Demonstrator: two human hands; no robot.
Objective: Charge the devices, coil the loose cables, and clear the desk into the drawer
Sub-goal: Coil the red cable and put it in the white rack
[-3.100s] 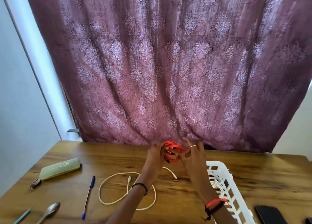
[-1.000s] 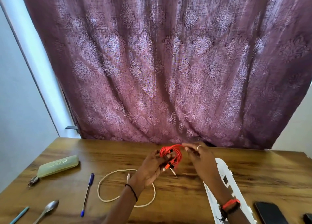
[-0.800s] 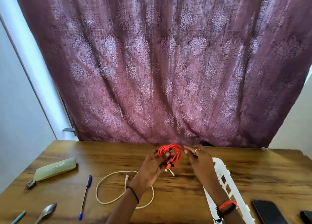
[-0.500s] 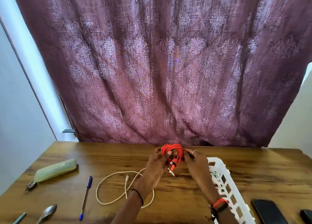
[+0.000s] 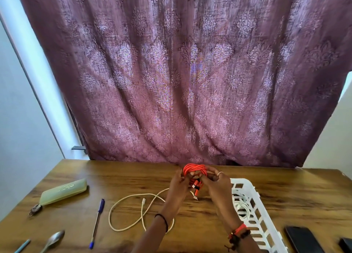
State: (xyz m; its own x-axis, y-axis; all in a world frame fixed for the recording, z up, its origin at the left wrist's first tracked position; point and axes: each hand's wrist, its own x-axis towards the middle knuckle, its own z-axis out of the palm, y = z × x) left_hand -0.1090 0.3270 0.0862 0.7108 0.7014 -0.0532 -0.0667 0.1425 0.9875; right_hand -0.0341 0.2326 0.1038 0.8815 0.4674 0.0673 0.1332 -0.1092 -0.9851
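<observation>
Two hands, one job: both hold the orange cable bundle [image 5: 194, 169] above the bench [image 5: 123, 174], mid-width, just in front of the curtain [image 5: 190, 81]. Far left, the teal pen [image 5: 22, 246], spoon [image 5: 53, 240], green pouch [image 5: 63, 191] and blue pen [image 5: 97, 223] all lie loose on the bench, well apart from the hands; my read is they're clear-up items for later. The white cable [image 5: 131, 213] sprawls flat in open loops, one loop running under the left forearm, so it's not coiled yet. The left hand [image 5: 178, 187] has its fingers [image 5: 180, 174] curled round the left side of the bundle and gripping it, likely to stop the loops springing open. The bundle sits between the two hands, its top arc showing above the fingertips. Its connector ends [image 5: 196, 190] hang below, between the palms; whether they clear the bench, can't tell. The right hand [image 5: 219, 186] has its fingers closed on the bundle's right side; it looks like it's cinching the tail wrap, but I can't confirm that. The white basket [image 5: 255, 193] stands on the bench just beside the right wrist with a coiled white lead [image 5: 241, 205] inside, so it's a probable drop spot for the orange one. Far right are a dark phone [image 5: 302, 239] and a second dark item [image 5: 346, 244] cut off by the frame edge; neither is visibly plugged in.
</observation>
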